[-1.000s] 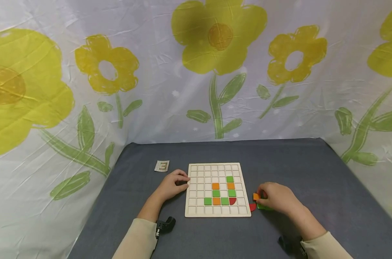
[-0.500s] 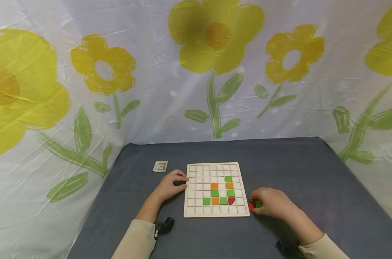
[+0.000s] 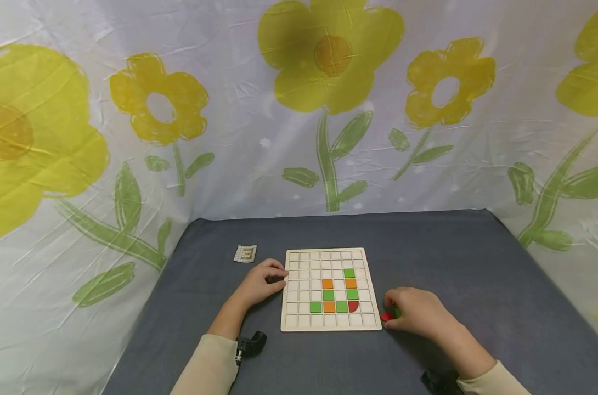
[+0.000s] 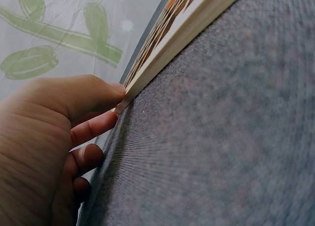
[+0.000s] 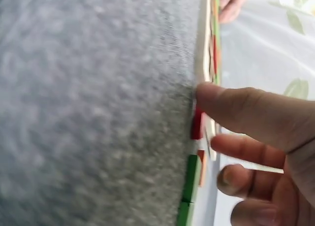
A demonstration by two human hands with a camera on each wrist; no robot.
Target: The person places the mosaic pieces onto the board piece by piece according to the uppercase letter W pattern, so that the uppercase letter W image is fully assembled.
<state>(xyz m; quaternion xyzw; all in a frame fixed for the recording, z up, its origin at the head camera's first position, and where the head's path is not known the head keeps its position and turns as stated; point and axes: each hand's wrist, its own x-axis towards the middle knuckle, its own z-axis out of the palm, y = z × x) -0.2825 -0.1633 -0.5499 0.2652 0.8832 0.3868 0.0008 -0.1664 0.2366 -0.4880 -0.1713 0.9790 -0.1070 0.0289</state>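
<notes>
My left hand (image 3: 259, 282) rests at the left edge of a pale wooden grid board (image 3: 299, 323). In the left wrist view, its thumb and forefinger touch the board's rim, the other fingers loosely bent. Just off the board's lower right corner, my right hand (image 3: 417, 310) pinches a small red quarter-circle block (image 5: 197, 123) between thumb and forefinger. Green blocks (image 5: 192, 177) and an orange block (image 5: 201, 168) lie beside it, mostly hidden under the hand in the head view. On the board sit several green and orange squares and one red rounded piece (image 3: 353, 306).
A small card (image 3: 245, 253) printed with a grid and a brown figure lies beyond the left hand. Dark grey cloth (image 3: 452, 247) covers the table. Behind it hangs a white curtain (image 3: 240, 137) with yellow flowers.
My right hand has moved left from the orange and green blocks to the red one, which has shifted slightly right from the board over the last half second. The left hand stays in place.
</notes>
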